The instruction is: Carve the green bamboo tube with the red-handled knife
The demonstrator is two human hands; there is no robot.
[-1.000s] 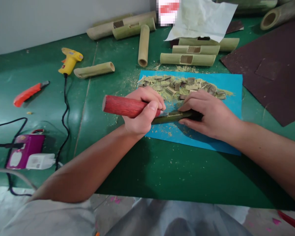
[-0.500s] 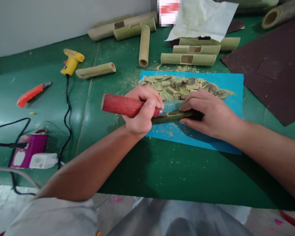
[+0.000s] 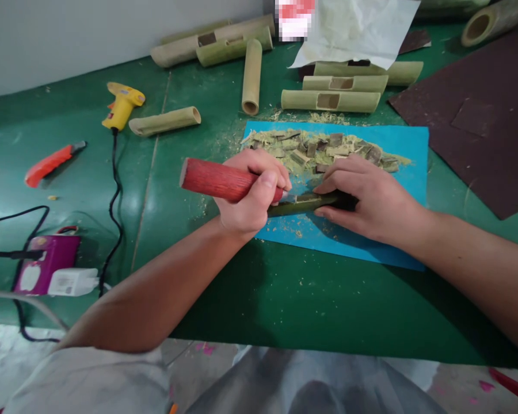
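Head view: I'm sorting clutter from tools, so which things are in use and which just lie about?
In use: left hand gripping red-handled chisel; right hand pinning dark bamboo piece; blue mat.
Lying about: glue gun, orange knife, charger, sandpaper.

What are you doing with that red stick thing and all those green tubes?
A person is carving bamboo. The left hand grips a red-handled carving tool, its blade end on a dark green bamboo piece. The right hand presses that piece down on a blue mat. A pile of shavings and chips lies behind the hands. More bamboo tubes, some with cut windows, lie on the green table.
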